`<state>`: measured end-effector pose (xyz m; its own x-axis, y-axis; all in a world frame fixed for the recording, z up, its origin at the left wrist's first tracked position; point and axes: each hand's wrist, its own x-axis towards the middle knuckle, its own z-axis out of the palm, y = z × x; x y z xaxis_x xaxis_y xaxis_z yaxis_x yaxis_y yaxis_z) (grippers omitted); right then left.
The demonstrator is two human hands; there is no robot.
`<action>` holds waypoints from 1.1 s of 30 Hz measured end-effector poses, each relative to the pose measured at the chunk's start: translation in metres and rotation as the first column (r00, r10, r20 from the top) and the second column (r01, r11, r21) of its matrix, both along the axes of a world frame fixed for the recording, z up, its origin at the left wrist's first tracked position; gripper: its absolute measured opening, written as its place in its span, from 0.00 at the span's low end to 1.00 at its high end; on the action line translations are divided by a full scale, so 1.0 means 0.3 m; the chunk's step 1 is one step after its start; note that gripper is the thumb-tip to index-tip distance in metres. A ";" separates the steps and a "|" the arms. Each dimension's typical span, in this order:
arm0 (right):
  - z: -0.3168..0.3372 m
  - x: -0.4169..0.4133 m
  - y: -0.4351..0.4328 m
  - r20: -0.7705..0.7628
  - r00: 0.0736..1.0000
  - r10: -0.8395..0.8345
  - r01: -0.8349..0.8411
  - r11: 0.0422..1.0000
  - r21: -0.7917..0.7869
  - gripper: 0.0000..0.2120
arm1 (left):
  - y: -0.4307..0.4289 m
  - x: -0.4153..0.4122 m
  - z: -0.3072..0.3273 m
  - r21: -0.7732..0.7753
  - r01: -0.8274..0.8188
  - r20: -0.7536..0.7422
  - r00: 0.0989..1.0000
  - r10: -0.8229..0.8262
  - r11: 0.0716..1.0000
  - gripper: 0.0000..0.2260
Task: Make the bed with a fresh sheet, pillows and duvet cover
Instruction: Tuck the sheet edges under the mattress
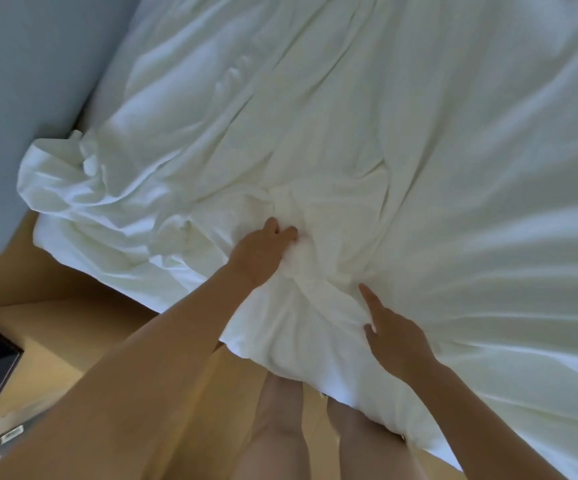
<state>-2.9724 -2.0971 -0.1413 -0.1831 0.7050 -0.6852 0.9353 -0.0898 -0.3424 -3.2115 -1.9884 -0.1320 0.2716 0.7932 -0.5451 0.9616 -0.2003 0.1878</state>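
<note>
Both bare arms reach forward; left hand (261, 256) curls, seemingly gripping white bedding (419, 168) (knuckles up); right hand (396, 341) extends its forefinger.

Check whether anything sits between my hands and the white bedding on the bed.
Nothing visible does. The left hand grips a bunch of the white bedding, and the right hand rests on it nearby, index finger straight.

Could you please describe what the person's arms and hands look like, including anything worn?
Both forearms are bare, with no sleeves in view. The left hand and right hand wear no gloves, and no watch, bracelet or ring shows.
</note>
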 end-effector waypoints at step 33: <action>0.185 -0.586 0.287 -0.346 0.391 -0.853 0.894 0.441 -0.076 0.12 | 0.130 -0.210 0.133 -0.371 -0.065 0.050 0.995 0.090 0.926 0.44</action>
<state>-3.1482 -2.0109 -0.0858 0.4102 0.6586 -0.6309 0.2115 -0.7416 -0.6366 -3.2744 -1.9495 -0.0922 0.2621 0.5603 -0.7857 0.9544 -0.0300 0.2969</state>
